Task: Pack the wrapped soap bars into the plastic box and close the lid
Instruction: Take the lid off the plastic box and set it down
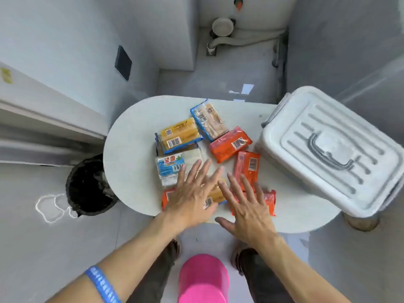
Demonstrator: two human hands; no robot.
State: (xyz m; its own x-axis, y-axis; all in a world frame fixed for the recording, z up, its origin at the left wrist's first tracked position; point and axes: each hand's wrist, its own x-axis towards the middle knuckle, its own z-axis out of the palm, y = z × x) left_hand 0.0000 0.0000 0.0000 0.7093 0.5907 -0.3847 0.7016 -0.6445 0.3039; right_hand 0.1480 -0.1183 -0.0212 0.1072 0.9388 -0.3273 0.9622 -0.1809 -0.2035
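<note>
Your left hand (190, 200) and right hand (249, 215) are hovering flat, fingers spread, grip released, over the wrapped soap bars (229, 144) crowding the middle of the round white tabletop (129, 162). The translucent plastic box with its grey-handled lid (332, 149) on is overhanging the right edge. A black bin (87, 186) is sitting lower left.

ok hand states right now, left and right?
Left hand: open, fingers spread flat over the soap packs, holding nothing.
Right hand: open, palm down over the orange packs, holding nothing.
</note>
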